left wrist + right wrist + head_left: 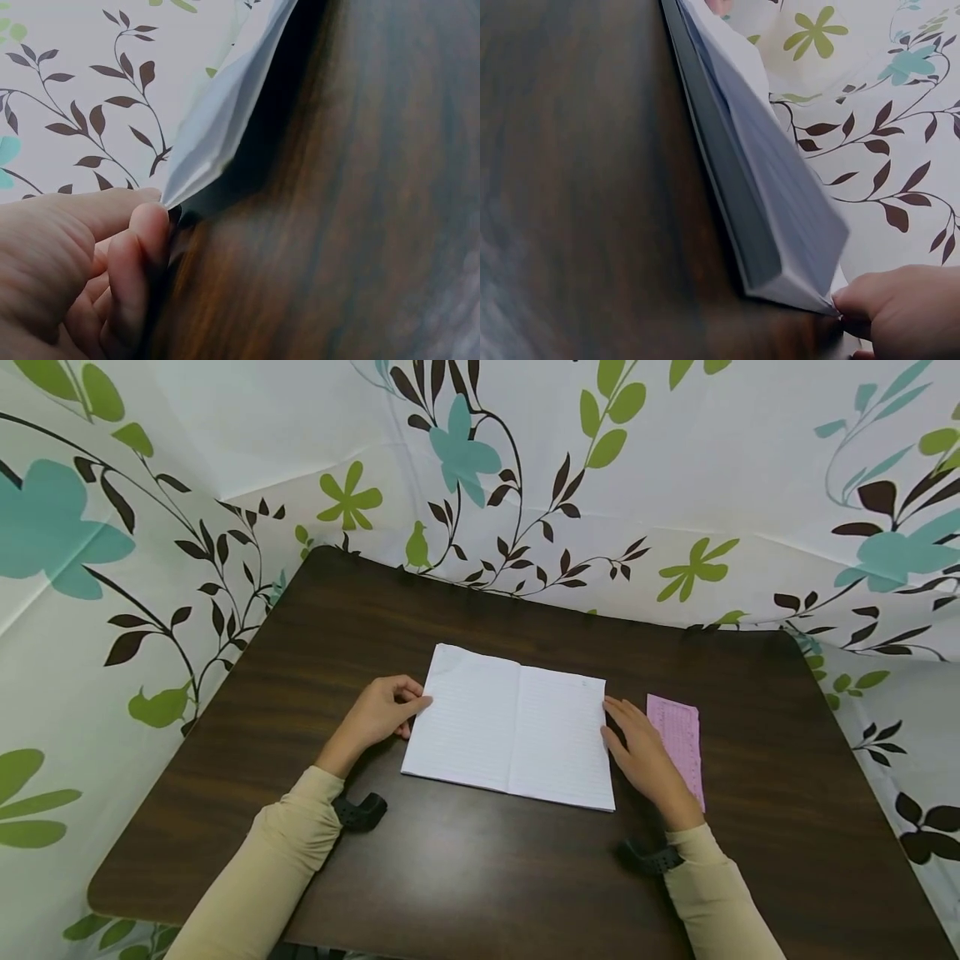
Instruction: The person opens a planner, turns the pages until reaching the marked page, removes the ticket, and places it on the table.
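Note:
An open lined notebook [472, 718] with white pages lies near the middle of the dark table. At its left edge, my left hand [381, 710] pinches the pages between thumb and curled forefinger; the left wrist view shows the notebook's edge [214, 146] in that pinch. On the opposite side, my right hand [639, 745] holds the right edge. Close up in the right wrist view, thumb and finger pinch the notebook's edge [795, 202], where the pages bow up over a dark cover. Part of the right hand's fingers is hidden.
Just right of my right hand lies a pink patterned sheet [684, 735], partly covered by the wrist. Black bands [360, 812] circle both wrists. The dark wooden table [465, 877] meets a leaf-and-flower printed curtain [525, 468] along its back and sides.

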Motion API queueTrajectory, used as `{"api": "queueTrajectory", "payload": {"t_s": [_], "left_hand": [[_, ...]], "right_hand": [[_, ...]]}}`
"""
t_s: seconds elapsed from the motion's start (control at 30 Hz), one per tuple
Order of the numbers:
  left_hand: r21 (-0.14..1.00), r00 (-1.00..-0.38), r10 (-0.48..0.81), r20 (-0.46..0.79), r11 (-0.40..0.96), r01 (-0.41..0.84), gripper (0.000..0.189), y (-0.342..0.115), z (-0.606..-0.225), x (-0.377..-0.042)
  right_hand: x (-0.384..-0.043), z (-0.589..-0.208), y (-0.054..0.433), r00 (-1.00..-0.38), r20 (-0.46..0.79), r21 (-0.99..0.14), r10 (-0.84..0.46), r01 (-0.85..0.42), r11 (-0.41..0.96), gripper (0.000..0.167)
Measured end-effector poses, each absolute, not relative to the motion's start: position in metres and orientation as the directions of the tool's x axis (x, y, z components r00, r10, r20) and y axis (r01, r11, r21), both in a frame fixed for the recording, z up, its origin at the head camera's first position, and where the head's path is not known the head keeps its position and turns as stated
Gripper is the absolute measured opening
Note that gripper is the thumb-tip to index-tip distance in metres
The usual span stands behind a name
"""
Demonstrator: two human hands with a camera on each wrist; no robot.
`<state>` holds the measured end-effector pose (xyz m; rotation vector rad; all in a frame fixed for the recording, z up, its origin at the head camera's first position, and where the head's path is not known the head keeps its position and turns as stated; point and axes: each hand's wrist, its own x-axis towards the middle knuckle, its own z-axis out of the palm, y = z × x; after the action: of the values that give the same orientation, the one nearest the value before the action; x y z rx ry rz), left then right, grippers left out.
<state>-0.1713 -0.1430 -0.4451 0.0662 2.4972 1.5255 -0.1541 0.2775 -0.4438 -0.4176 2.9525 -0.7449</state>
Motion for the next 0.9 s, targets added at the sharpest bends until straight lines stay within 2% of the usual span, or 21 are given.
{"api": "queueTrajectory", "payload": {"t_s": [0.2, 0.33, 0.63, 0.77, 0.9], "left_hand": [[0.888, -0.976, 0.160, -0.149, 0.455, -0.061, 0.022, -0.138, -0.439, -0.168], [0.897, -0.977, 0.169, -0.127, 0.440, -0.041, 0.021, -0.135, -0.423, -0.167], [0.936, -0.942, 0.333, -0.045, 0.343, 0.076, 0.015, -0.089, -0.368, -0.177], [0.902, -0.926, 0.375, -0.029, 0.409, 0.138, 0.015, -0.050, -0.347, -0.180], [0.780, -0.918, 0.394, -0.043, 0.587, 0.216, 0.019, 0.000, -0.329, -0.179]], "right_hand": [[-0.149, -0.444, 0.278, -0.962, 0.031, -0.456, -0.272, -0.256, 0.852, 0.049], [-0.149, -0.445, 0.276, -0.956, 0.063, -0.444, -0.287, -0.284, 0.850, 0.048], [-0.153, -0.445, 0.276, -0.957, 0.054, -0.402, -0.284, -0.281, 0.871, 0.049], [-0.153, -0.447, 0.276, -0.958, 0.046, -0.398, -0.284, -0.278, 0.874, 0.049], [-0.153, -0.447, 0.278, -0.960, 0.061, -0.397, -0.272, -0.273, 0.876, 0.049]]}}
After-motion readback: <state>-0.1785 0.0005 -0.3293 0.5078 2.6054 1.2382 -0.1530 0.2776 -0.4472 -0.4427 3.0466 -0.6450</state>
